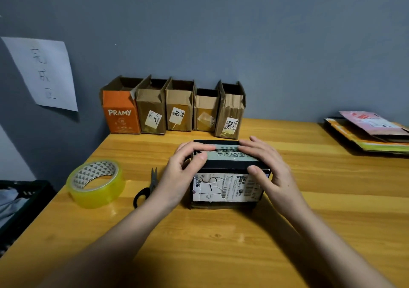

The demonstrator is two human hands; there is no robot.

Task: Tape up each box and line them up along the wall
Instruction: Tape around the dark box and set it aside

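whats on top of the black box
Both hands: the left hand and right hand grip the black box over a pale strip. What their fingers cover is hidden.

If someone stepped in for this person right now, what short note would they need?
Left hand and right hand both grip the dark box mid-table, fingers over its top.
Tape roll and scissors lie to its left.
Five boxes already stand in a row at the wall, their tops open.
Left: finish sealing the dark box, add it to the row. Flattened cartons wait far right.
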